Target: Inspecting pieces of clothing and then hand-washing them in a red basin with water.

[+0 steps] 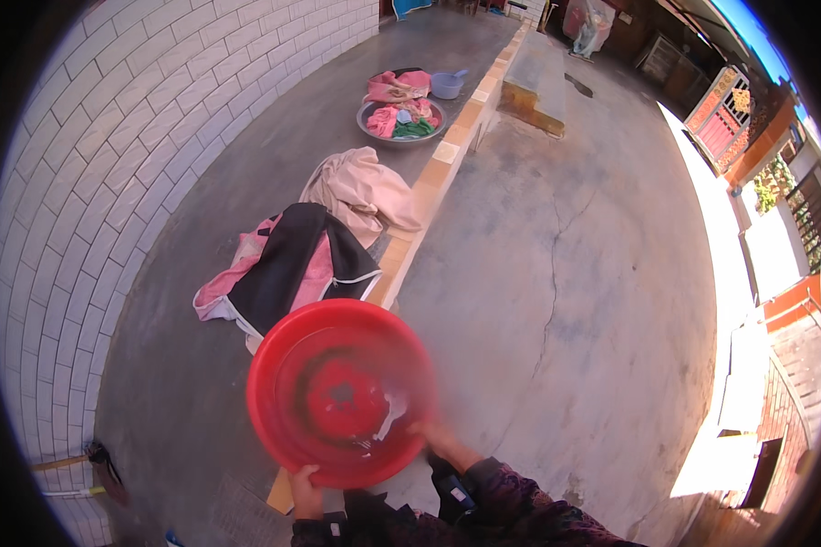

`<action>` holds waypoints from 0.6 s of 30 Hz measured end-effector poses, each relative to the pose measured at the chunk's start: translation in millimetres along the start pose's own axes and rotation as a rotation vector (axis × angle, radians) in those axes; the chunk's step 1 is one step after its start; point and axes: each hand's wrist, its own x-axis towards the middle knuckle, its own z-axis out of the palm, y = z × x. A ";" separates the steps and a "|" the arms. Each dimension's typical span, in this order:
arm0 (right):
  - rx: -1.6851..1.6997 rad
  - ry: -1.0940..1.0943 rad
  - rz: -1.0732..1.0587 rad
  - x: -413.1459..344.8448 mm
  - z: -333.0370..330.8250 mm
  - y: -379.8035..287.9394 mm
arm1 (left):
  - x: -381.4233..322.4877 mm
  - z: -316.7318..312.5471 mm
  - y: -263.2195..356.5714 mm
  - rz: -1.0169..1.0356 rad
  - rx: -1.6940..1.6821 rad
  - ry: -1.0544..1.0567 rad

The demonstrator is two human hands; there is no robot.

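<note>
A round red plastic basin (pixel 342 342) is held up in front of me, its inside facing the camera. My left hand (pixel 307 494) grips its near rim, with the thumb over the edge. On the right side of the rim, my right hand (pixel 445 441) has hold too; part of it is blurred. A little liquid or a wet shine shows inside near the bottom. Just beyond the basin, a black and pink cloth item (pixel 287 267) with white edging lies on the concrete. Behind that is a crumpled pale pink cloth (pixel 362 191), partly against the low tiled ledge.
A metal basin (pixel 404 142) of wet-looking clothes stands farther off, beside a pink cloth (pixel 397 87) and a lavender dipper (pixel 447 85). The tile-topped ledge (pixel 462 126) runs away from me. A white brick wall (pixel 144 102) bounds the left; concrete steps (pixel 533 89) stand at the right.
</note>
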 end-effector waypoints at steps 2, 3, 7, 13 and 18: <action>0.024 -0.067 -0.084 44.7 -61.2 -10.6 | 19.0 56.4 -2.1 0.037 0.099 -0.087; 0.042 -0.172 -0.146 52.0 -65.7 -30.7 | 27.8 71.2 -1.4 0.076 0.208 -0.131; -0.218 0.048 -0.265 83.8 -118.4 -100.6 | 77.1 180.6 31.2 -0.338 -0.499 -0.078; -0.024 0.138 -0.263 148.4 -184.0 -202.6 | 180.8 304.8 25.6 -0.360 -0.439 -0.164; 0.124 0.285 -0.236 201.3 -223.0 -282.9 | 251.0 407.1 32.0 -0.340 -0.495 -0.298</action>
